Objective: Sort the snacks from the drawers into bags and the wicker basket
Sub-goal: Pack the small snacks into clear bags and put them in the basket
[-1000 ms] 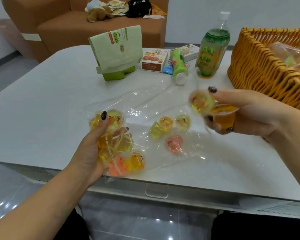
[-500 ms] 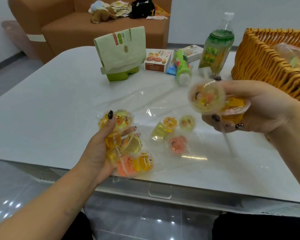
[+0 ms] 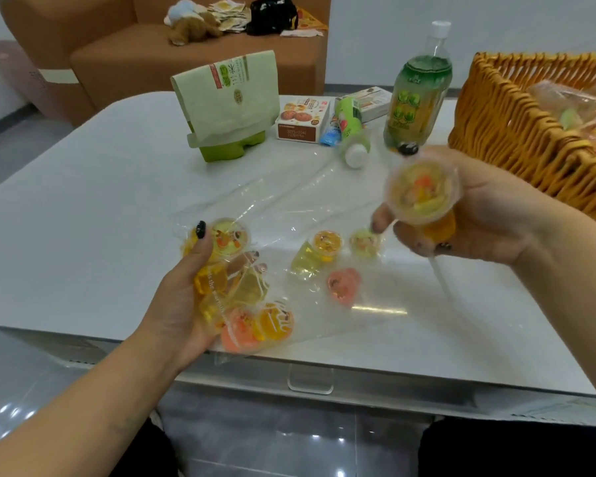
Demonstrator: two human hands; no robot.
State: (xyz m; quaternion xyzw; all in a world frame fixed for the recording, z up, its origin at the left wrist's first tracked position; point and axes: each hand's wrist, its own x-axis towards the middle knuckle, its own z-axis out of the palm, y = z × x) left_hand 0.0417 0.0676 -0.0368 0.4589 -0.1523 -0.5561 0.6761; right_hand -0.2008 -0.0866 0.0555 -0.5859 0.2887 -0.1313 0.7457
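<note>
A clear plastic bag [image 3: 324, 215] is spread flat on the white surface [image 3: 83, 208], and it serves as the reference for everything else. At its near left corner, a cluster of jelly cups [image 3: 241, 304] inside the bag is gripped by the left hand [image 3: 183, 304], the thumb pressed over the topmost cup and the fingers curled beneath the plastic. Four more loose jelly cups [image 3: 327, 242], yellow, orange and pink, are seen lying inside the bag near its middle. Above the bag's right side, two jelly cups [image 3: 422, 192] are held in the curled fingers of the right hand [image 3: 489, 215], the nearer one turned with its printed lid toward the camera and an orange one tucked behind it. The wicker basket [image 3: 516, 132] stands to the right of the bag, behind the right hand, with wrapped snacks visible inside it. Beyond the bag's far edge, a green drink bottle [image 3: 417, 94] is stood upright, a smaller green bottle [image 3: 350, 129] is laid on its side, and a biscuit box [image 3: 301, 120] is set beside a second box [image 3: 369, 99]. Farther left along that far edge, a pale green paper pouch [image 3: 227, 98] is propped upright. A brown sofa [image 3: 135, 53] is seen behind the surface.
</note>
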